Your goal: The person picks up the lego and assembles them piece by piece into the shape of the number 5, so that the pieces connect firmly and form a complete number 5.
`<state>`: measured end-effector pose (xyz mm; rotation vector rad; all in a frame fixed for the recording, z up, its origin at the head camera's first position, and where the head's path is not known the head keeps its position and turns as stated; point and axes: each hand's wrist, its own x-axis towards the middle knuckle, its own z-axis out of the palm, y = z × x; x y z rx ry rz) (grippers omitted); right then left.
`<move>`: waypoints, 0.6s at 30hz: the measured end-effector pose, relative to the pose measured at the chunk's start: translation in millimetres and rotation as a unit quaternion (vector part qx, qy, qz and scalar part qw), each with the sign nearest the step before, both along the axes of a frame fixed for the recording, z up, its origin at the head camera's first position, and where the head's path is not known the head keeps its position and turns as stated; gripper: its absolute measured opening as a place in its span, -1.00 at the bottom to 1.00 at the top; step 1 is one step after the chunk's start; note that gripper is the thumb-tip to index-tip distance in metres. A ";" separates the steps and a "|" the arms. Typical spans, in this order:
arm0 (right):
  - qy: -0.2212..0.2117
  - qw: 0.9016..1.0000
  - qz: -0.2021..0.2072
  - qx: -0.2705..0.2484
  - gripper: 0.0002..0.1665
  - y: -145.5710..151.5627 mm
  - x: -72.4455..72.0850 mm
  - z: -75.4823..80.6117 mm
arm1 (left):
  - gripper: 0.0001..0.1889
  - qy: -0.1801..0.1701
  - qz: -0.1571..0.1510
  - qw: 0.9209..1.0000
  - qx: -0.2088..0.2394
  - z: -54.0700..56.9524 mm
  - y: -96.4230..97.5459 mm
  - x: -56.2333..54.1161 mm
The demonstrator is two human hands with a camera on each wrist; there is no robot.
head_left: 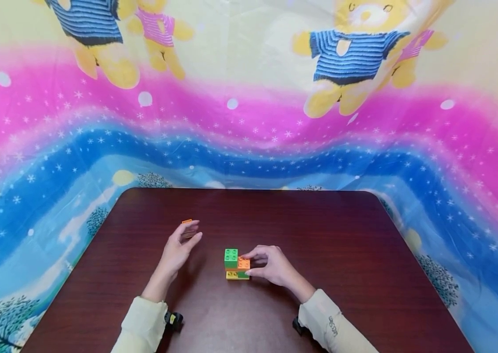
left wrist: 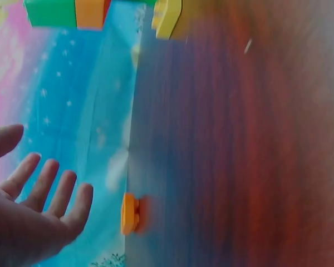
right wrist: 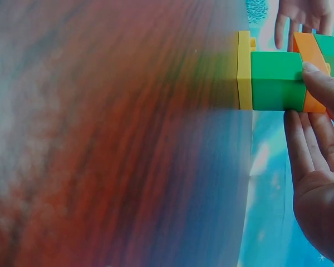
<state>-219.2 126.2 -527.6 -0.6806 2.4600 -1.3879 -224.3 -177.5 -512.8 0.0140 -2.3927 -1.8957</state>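
Observation:
A stack of toy building bricks stands on the table, with a thin yellow brick [head_left: 232,276] at the bottom and a lower green brick [right wrist: 276,80] on it. Above these lies an orange brick [head_left: 244,264], topped on its left side by another green brick [head_left: 231,258]. My right hand [head_left: 273,267] pinches the stack at the orange layer, thumb on the near side and fingers behind. To the left, my left hand [head_left: 175,252] is held with loosely extended fingers and nothing in it. Just past its fingertips sits a loose orange brick [left wrist: 129,214], partly hidden by them in the head view.
The dark wooden table [head_left: 341,230] has rounded far corners. Behind it hangs a cloth [head_left: 249,122] printed with bears. A small black device [head_left: 173,321] sits at the left wrist, and the right wrist carries a similar one [head_left: 298,325].

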 end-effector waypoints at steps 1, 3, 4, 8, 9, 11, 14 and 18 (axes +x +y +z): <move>0.000 1.000 0.000 0.000 -0.50 -0.1 0.0 0.1 | -0.51 -0.002 0.008 1.000 -0.001 -0.4 -2.6 -4.0; 0.000 1.000 -0.001 0.001 -0.50 -0.4 -0.2 0.2 | -0.49 -0.010 0.021 1.000 -0.012 -0.6 -7.4 -11.7; 0.001 1.000 -0.001 0.001 -0.50 -0.3 -0.4 0.3 | -0.48 -0.017 0.029 0.999 -0.016 -1.5 -9.4 -16.0; 0.007 1.000 0.003 -0.001 -0.51 -0.4 -0.9 0.3 | -0.41 -0.047 0.054 0.997 -0.040 -5.8 -16.1 -30.8; 0.008 1.000 0.004 -0.001 -0.51 -0.5 -1.1 0.3 | -0.39 -0.054 0.059 0.996 -0.045 -7.2 -17.5 -34.0; 0.010 1.000 0.006 -0.001 -0.51 -0.5 -1.2 0.1 | -0.36 -0.065 0.067 0.994 -0.051 -10.0 -19.3 -39.5; 0.010 1.000 0.005 0.000 -0.51 -0.2 -1.0 0.0 | -0.34 -0.079 0.075 0.993 -0.053 -13.8 -20.9 -45.6; 0.006 1.000 0.003 -0.001 -0.52 0.4 -0.6 0.0 | -0.32 -0.095 0.082 0.991 -0.052 -18.8 -21.8 -50.6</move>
